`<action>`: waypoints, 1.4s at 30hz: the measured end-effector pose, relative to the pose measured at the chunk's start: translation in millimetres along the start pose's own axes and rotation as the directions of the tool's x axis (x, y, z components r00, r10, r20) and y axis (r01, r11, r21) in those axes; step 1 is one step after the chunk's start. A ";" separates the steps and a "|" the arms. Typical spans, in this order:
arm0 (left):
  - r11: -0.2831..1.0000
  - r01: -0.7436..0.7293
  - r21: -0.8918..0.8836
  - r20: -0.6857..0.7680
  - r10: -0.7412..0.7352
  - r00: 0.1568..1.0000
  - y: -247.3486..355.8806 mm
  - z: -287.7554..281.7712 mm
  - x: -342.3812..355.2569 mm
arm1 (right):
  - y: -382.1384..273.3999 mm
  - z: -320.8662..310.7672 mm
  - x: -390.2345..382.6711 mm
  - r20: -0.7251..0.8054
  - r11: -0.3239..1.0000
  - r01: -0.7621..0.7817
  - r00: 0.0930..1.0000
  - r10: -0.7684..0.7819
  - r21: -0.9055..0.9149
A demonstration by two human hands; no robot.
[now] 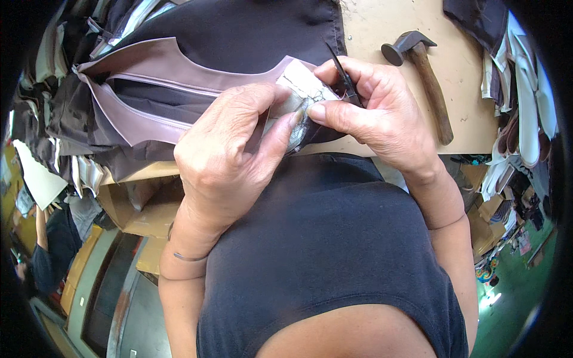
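A mauve leather-like panel (221,77) with a zipper (164,86) and dark lining lies across the table. Its right end is turned up, showing a white backing (301,80) with loose dark threads. My left hand (230,140) pinches this turned-up end between thumb and fingers. On its other side, my right hand (382,110) is closed, its thumb and forefinger at the edge of the backing. A slim dark pointed tool (343,70), perhaps thread snips, sticks up from between my right fingers. Its lower part is hidden in the hand.
A hammer (427,83) with a wooden handle lies right of my right hand on the tan table (382,18). Stacked fabric pieces (525,101) hang at the right edge; more are piled at left. Below the table stands a cardboard box (146,221). Another person's arm (42,228) shows far left.
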State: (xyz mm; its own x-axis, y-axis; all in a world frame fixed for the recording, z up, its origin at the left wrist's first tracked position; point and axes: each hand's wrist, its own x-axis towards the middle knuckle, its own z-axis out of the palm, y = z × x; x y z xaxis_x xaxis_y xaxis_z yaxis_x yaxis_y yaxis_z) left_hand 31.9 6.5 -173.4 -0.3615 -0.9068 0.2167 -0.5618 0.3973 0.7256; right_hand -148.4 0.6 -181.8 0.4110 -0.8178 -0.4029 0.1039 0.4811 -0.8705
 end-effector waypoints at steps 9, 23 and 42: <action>0.968 -0.115 0.225 -0.017 0.122 0.992 2.8 4.5 0.6 | -4.0 2.6 2.2 -0.037 0.976 -0.017 0.999 0.009 -0.216; 0.933 -0.239 0.269 -0.067 0.266 0.962 -2.7 12.9 -6.9 | -3.3 7.6 5.0 -0.092 0.910 0.052 0.991 -0.099 -0.411; 0.963 -0.198 0.181 -0.072 0.214 0.974 -1.5 14.4 -14.6 | 6.8 10.6 6.6 -0.041 0.712 0.342 0.887 -0.460 -0.613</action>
State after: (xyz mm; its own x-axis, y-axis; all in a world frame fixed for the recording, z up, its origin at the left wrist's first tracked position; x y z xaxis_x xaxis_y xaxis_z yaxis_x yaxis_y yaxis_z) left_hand 27.3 21.1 -187.0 -0.4191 -0.8084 0.4134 -0.6040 0.5882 0.5378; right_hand -135.4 1.8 -187.4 0.2799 -0.9595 0.0321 -0.3412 -0.1307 -0.9309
